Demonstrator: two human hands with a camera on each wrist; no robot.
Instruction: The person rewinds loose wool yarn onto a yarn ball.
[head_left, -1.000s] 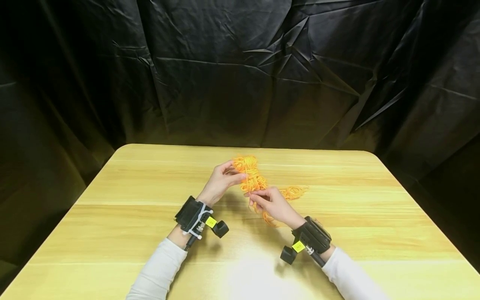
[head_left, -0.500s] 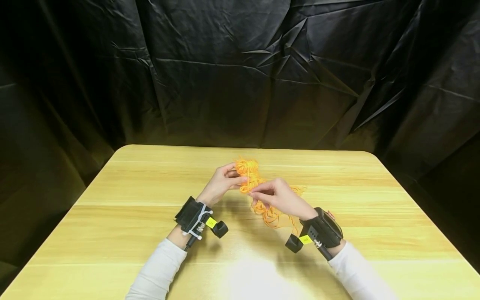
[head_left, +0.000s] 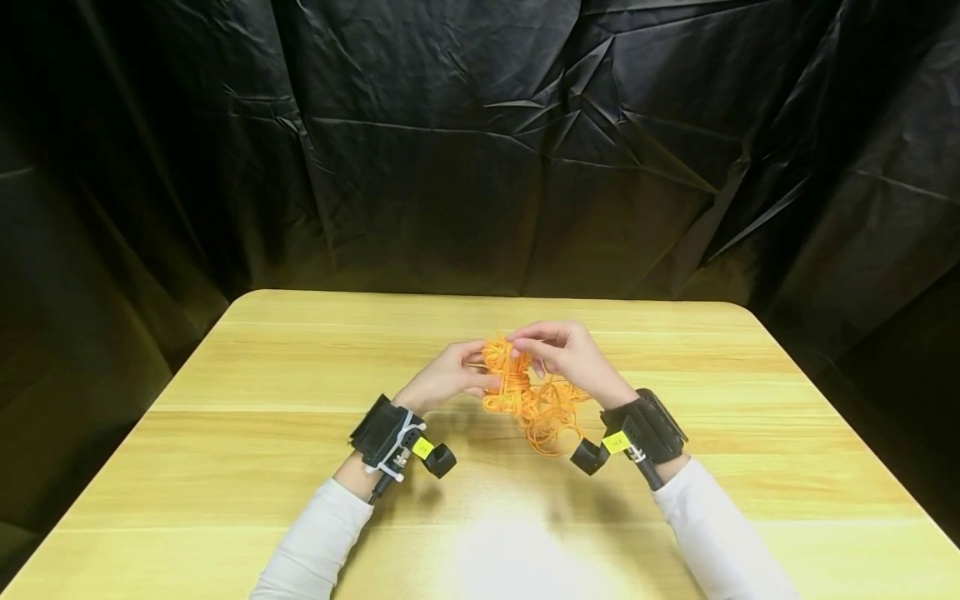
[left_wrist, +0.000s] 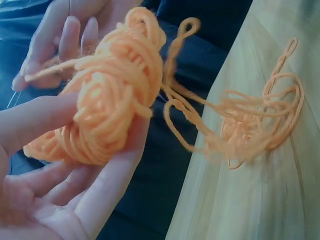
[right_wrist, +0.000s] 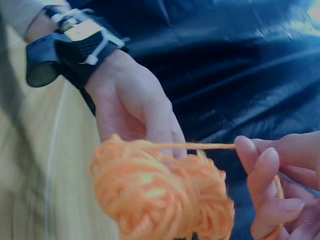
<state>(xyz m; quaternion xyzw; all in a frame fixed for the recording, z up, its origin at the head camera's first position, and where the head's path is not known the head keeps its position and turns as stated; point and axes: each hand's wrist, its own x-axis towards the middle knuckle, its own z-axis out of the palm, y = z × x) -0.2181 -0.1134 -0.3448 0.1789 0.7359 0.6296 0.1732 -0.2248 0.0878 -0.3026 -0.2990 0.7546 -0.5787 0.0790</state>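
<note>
A thick bundle of orange yarn (head_left: 512, 385), wrapped round its middle, is held above the table by my left hand (head_left: 447, 377). In the left wrist view the thumb and fingers of that hand grip the yarn bundle (left_wrist: 117, 105) from both sides. My right hand (head_left: 573, 354) is at the bundle's upper right and pinches one strand. The right wrist view shows this strand (right_wrist: 205, 146) stretched straight from the bundle to the right fingertips (right_wrist: 245, 149). More of the yarn passes through the curled right fingers.
Loose tangled yarn (head_left: 553, 417) hangs and lies right of the bundle, with loops on the wooden table (head_left: 300, 467). A black sheet (head_left: 420, 208) hangs behind the table's far edge. Each wrist carries a black camera mount, the left mount (head_left: 438, 458) and the right mount (head_left: 590, 456).
My right hand has moved from the bundle's lower end up to its upper right, still pinching the strand. The left hand and bundle have shifted slightly down and right.
</note>
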